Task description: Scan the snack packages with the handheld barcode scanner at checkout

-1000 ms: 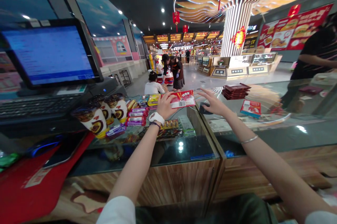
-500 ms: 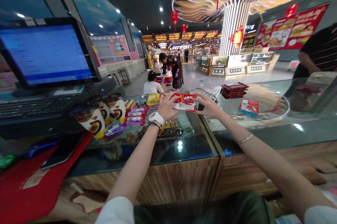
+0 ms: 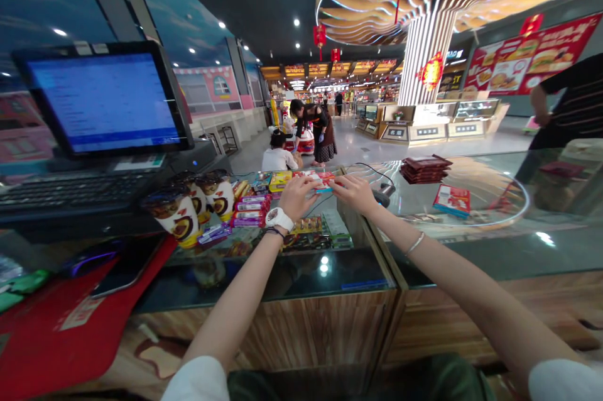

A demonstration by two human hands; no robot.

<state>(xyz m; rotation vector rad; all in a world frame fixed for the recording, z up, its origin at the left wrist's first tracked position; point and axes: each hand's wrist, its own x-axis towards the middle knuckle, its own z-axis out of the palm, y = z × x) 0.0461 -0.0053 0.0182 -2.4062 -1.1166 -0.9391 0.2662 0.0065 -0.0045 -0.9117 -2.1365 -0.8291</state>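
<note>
Both hands meet at the far side of the glass counter, around a flat red-and-white snack box point(image 3: 323, 181) lying at the right end of a row of snacks. My left hand point(image 3: 298, 197) grips its left end, fingers curled over it. On its right end are the bent fingers of my right hand point(image 3: 355, 192). The fingers hide part of the box, and I cannot tell whether it lies on another one. A yellow box point(image 3: 279, 181) is just left of my left hand. Beside my right hand rests a dark scanner-like device point(image 3: 382, 197) with a cable.
Purple snack packs point(image 3: 249, 214) and printed cups point(image 3: 176, 219) stand left of my arms. A monitor point(image 3: 103, 99), keyboard and phone point(image 3: 127, 269) are further left. Dark red packets point(image 3: 425, 169) and a red-blue box point(image 3: 452, 200) lie right. People are beyond the counter.
The red snack box was held up with its barcode side facing me; it has been lowered and tipped flat. My hands have come closer together. The view has shifted slightly.
</note>
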